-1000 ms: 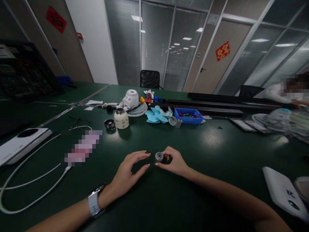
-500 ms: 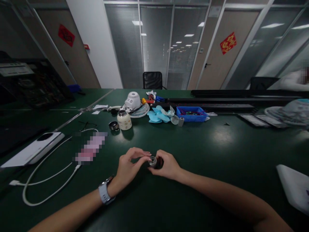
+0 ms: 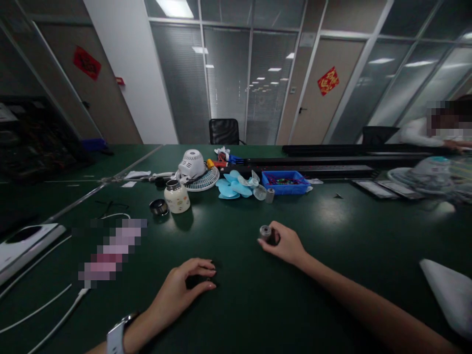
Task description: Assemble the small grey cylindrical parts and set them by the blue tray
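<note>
My right hand (image 3: 285,242) has its thumb and fingers wrapped round a small cylindrical motor (image 3: 264,233). The motor is silver metal, stands upright, and its round top end faces me. To the left and nearer to me, my left hand (image 3: 186,284) rests low over the green table with thumb and fingers curved and apart. A tiny dark speck shows between its fingertips, too small to name. A similar metal cylinder (image 3: 270,195) stands farther back, beside the light blue fan blades (image 3: 236,186).
A blue tray (image 3: 286,189) holds small coloured parts. Behind on the left are a cream bottle (image 3: 177,197), a black cup (image 3: 159,207) and a white fan body (image 3: 192,163). A phone with a white cable (image 3: 61,314) lies left; a white device (image 3: 448,295) lies right. A person (image 3: 424,132) sits far right.
My hands have come apart. The left has left the motor and moved left and nearer to me; the right has carried the motor right and away from me. The view has shifted somewhat.
</note>
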`<action>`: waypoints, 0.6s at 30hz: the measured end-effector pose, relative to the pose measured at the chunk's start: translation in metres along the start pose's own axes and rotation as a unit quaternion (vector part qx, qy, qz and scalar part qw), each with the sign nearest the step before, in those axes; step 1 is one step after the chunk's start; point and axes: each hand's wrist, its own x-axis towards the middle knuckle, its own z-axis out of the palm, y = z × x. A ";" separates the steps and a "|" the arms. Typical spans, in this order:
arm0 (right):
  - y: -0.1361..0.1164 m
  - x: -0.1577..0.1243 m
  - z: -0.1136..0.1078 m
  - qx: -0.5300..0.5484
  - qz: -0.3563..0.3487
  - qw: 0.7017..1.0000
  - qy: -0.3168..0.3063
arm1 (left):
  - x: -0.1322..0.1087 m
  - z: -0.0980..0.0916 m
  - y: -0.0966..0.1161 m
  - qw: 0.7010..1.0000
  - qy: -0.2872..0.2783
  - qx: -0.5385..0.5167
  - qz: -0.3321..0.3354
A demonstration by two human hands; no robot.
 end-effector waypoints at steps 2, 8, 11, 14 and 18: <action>0.037 0.019 -0.010 -0.050 0.051 0.996 0.046 | -0.001 0.000 -0.002 1.000 -0.003 0.004 -0.003; 0.119 0.065 -0.029 -0.146 0.169 0.971 0.085 | -0.002 -0.001 -0.002 1.000 -0.011 -0.018 -0.018; 0.117 0.067 -0.030 -0.151 0.172 0.963 0.145 | -0.002 -0.004 -0.003 0.998 0.013 -0.049 -0.028; 0.078 0.054 -0.025 -0.147 0.101 0.954 0.241 | 0.000 -0.007 -0.006 0.994 0.074 -0.074 -0.041; -0.014 0.024 -0.002 -0.006 -0.068 0.997 0.024 | 0.002 -0.009 -0.011 0.986 0.122 -0.103 -0.047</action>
